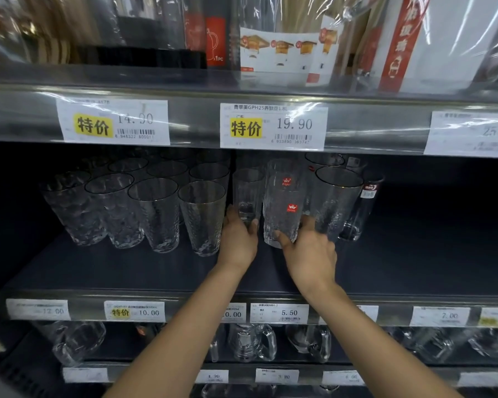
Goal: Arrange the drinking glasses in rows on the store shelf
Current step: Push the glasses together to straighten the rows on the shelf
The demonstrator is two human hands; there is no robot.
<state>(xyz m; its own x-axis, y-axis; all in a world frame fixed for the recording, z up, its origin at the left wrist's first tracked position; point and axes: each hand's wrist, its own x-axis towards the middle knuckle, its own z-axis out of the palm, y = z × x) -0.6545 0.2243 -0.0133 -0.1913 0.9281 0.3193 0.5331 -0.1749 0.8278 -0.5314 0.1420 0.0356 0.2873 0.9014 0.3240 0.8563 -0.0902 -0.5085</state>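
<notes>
The textured glass (283,196) with red stickers stands mid-shelf, its thick base near the shelf (127,271) floor. It is probably rigid, brittle and fairly heavy at the foot, and its rough wall should give better grip than smooth glass, so low on the wall looks the safest hold. The right hand (308,254) grips it there from five o'clock, thumb across the front. At its nine o'clock a slimmer plain glass (246,193) is held at the base by the curled left hand (239,239). Further toward nine o'clock stand rows of dimpled tumblers (156,214), and at three o'clock stands a gold-rimmed glass (337,202).
</notes>
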